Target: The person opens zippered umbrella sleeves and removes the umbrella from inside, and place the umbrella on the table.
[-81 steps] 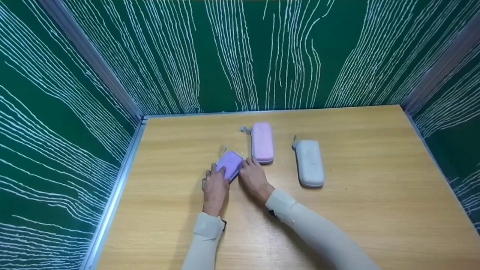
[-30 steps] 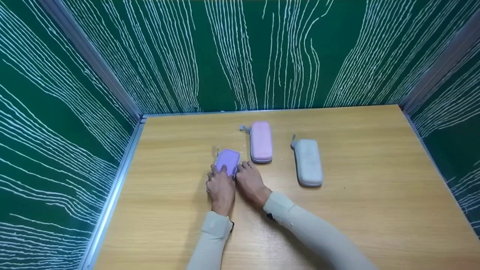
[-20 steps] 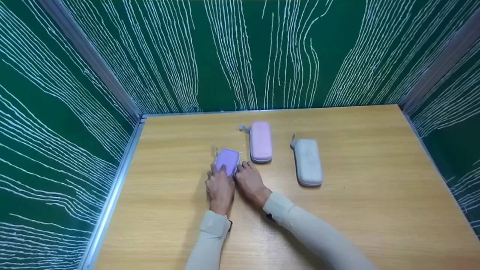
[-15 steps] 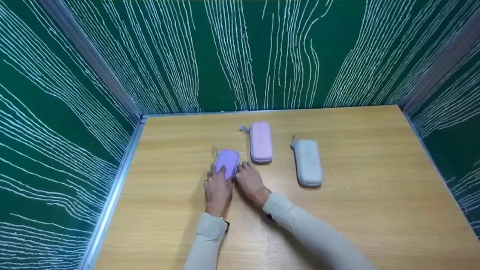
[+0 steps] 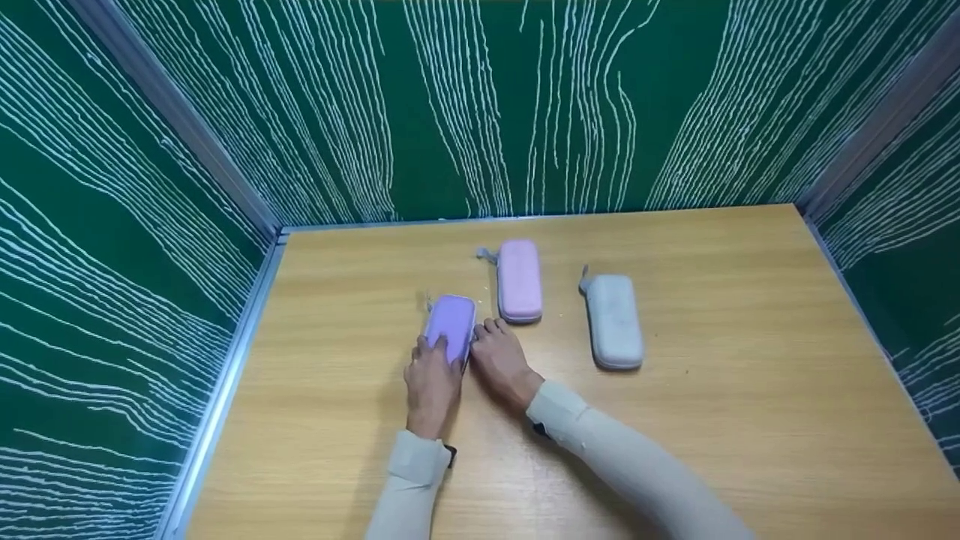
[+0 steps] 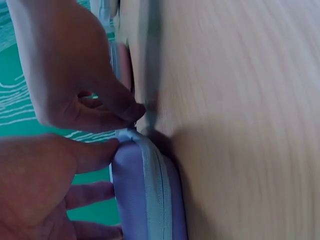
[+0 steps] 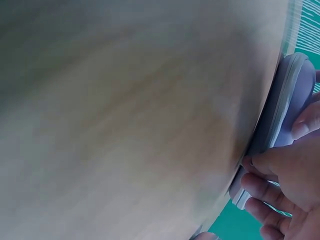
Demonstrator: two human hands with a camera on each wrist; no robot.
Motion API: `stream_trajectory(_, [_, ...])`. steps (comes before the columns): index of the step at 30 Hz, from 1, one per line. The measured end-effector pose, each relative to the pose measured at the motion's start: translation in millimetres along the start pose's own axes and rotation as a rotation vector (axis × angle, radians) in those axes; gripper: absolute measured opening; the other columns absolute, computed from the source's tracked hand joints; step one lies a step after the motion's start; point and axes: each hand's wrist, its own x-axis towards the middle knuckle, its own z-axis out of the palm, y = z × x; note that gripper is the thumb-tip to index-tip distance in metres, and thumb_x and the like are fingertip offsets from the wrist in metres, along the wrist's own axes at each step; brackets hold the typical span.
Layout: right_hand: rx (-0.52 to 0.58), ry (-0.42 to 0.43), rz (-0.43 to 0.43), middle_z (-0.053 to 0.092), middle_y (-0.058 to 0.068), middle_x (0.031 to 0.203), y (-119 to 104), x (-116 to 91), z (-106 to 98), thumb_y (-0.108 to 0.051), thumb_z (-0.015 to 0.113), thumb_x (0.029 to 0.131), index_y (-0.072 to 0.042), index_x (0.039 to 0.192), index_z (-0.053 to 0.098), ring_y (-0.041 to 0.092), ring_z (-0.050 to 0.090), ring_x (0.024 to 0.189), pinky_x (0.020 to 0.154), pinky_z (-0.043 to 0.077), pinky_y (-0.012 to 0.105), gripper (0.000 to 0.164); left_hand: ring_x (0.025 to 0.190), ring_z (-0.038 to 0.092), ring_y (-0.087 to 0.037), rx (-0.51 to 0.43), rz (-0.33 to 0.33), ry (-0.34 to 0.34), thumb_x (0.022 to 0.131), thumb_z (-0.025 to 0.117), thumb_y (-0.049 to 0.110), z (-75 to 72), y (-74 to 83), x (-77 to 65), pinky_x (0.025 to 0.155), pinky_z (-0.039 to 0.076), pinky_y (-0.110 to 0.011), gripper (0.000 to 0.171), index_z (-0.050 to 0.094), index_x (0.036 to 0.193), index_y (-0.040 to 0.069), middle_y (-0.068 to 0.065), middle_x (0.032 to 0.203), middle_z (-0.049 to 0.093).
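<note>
A purple zip case lies on the wooden table, slightly tilted, its lid down flat. My left hand grips its near end, with fingers spread over the top and side. At the case's right side is my right hand; in the left wrist view its thumb and finger pinch a small dark zipper pull at the case's corner. The pale zipper band runs along the side there. In the right wrist view the case sits beyond the right fingers, and the pull itself is hidden.
A pink zip case with a grey strap lies just behind the right hand. Farther right is a grey zip case. Green panels with white wavy lines enclose the table at the back and sides.
The purple case has turned to point more straight away and shifted a little left. My left hand has moved with it, while the right hand has stayed at its side with barely any movement.
</note>
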Motion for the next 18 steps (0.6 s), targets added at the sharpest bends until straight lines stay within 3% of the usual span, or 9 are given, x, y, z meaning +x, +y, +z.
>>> stream_trajectory(8, [-0.004, -0.011, -0.033, 0.069, 0.006, 0.092, -1.5, -3.2, -4.1, -0.009, 0.072, 0.089, -0.01, 0.086, 0.081, 0.026, 0.06, 0.089, 0.087, 0.048, 0.038, 0.01, 0.099, 0.068, -0.042, 0.009, -0.037, 0.045, 0.092, 0.081, 0.022, 4.4, 9.3, 2.6, 0.071, 0.06, -0.055, 0.048, 0.068, 0.135, 0.005, -0.029, 0.125, 0.061])
stream_trajectory(18, [0.022, 0.036, -0.046, 0.068, 0.006, 0.087, -3.4, -8.1, -4.9, -0.009, 0.071, 0.089, -0.011, 0.083, 0.081, 0.026, 0.059, 0.086, 0.085, 0.047, 0.037, 0.011, 0.095, 0.069, -0.042, 0.054, -0.056, 0.081, 0.092, 0.08, 0.025, 5.8, 12.9, -0.3, 0.07, 0.059, -0.054, 0.048, 0.068, 0.134, 0.005, -0.029, 0.124, 0.062])
